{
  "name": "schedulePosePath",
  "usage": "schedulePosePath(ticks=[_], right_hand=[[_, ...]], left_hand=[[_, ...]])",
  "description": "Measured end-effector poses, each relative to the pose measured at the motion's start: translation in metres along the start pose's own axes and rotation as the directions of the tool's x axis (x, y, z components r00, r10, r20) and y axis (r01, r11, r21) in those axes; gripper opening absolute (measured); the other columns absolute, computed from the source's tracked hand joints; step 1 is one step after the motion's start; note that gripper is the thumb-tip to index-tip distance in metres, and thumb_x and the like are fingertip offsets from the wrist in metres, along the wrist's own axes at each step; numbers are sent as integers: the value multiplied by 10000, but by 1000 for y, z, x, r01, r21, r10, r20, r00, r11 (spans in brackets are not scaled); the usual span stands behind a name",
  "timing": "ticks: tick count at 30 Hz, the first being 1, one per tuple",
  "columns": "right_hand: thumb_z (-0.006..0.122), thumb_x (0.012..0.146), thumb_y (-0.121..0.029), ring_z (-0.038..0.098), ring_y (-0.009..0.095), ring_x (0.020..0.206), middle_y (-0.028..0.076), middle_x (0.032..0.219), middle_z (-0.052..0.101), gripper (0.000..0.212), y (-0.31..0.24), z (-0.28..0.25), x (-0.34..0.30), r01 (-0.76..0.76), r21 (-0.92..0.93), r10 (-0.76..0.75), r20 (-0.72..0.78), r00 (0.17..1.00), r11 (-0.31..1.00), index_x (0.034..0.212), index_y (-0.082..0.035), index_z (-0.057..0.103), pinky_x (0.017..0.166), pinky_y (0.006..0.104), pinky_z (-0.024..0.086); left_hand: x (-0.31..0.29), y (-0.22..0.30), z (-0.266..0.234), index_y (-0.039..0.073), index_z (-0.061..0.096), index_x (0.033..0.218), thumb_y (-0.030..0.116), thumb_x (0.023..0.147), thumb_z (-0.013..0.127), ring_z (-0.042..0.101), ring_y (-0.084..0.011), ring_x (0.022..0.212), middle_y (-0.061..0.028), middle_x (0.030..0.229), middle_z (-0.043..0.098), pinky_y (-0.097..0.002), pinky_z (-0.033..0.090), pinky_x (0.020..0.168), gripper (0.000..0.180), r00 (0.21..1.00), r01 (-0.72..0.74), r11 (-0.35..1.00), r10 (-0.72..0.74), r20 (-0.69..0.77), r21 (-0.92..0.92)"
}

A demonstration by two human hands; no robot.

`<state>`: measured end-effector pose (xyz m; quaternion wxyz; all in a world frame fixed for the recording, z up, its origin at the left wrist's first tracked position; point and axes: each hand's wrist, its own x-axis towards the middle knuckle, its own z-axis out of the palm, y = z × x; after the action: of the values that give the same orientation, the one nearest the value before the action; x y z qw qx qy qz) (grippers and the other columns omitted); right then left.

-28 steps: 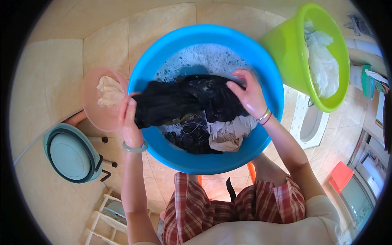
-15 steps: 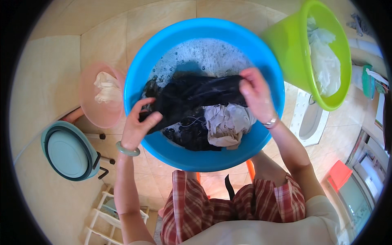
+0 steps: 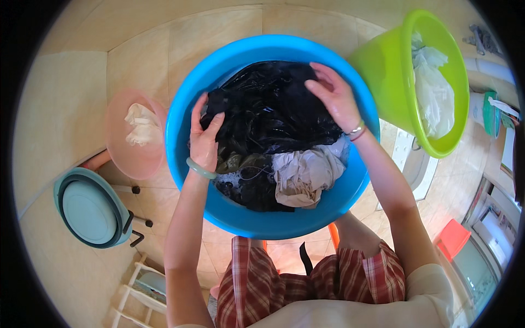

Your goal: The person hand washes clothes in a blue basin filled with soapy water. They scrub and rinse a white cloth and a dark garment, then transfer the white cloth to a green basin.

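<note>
A large blue basin (image 3: 188,65) holds wet laundry and soapy water. Across its far half lies a soaked black garment (image 3: 268,109), spread wide and shiny with water. My left hand (image 3: 204,131), with a pale green bangle on the wrist, grips the garment's left edge between thumb and fingers. At the upper right my right hand (image 3: 336,99) holds the opposite edge, its fingertips partly against the cloth. Nearer to me, a crumpled beige cloth (image 3: 306,172) sits in the basin beside more dark wet fabric (image 3: 254,188). Most of the suds are hidden under the black garment.
A tall lime green bucket (image 3: 383,71) with white plastic bags (image 3: 433,90) stands right of the basin. To the left are a pink basin (image 3: 123,156) with cream cloth and a teal folding basin (image 3: 90,205). A white floor fixture (image 3: 402,153) shows behind my right arm.
The black garment has gone from a narrow stretched band to a wide spread over the far suds. Both hands have moved farther from me, the left also rightward.
</note>
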<state>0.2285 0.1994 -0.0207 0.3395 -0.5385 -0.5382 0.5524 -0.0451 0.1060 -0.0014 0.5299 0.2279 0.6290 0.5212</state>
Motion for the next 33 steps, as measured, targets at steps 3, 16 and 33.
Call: schedulePosePath(ticks=[3, 16, 33], right_hand=[[794, 755, -378, 464, 411, 1239, 245, 1345, 482, 800, 24, 15, 0, 282, -528, -302, 50, 952, 801, 1388, -46, 436, 1040, 462, 392], [635, 855, -184, 614, 372, 890, 159, 1036, 566, 344, 48, 79, 11, 282, -681, -331, 62, 942, 675, 1169, -87, 532, 664, 436, 534], [676, 718, -302, 573, 156, 628, 17, 784, 505, 198, -69, 118, -92, 685, -446, -526, 439, 728, 575, 717, -146, 554, 463, 307, 470]], left_hand=[[7, -14, 22, 95, 334, 1482, 106, 889, 687, 376, -247, 1349, -135, 1484, 370, -344, 320, 1110, 690, 991, -95, 993, 87, 106, 74], [31, -69, 48, 153, 459, 1422, 312, 945, 605, 505, -235, 1222, -76, 1363, 521, -363, 409, 1012, 524, 936, 350, 905, -347, 56, -241], [-46, -134, 38, 0, 558, 1260, 443, 1011, 425, 626, -252, 1034, -127, 1146, 643, -390, 505, 908, 526, 752, 655, 375, -246, 611, -656]])
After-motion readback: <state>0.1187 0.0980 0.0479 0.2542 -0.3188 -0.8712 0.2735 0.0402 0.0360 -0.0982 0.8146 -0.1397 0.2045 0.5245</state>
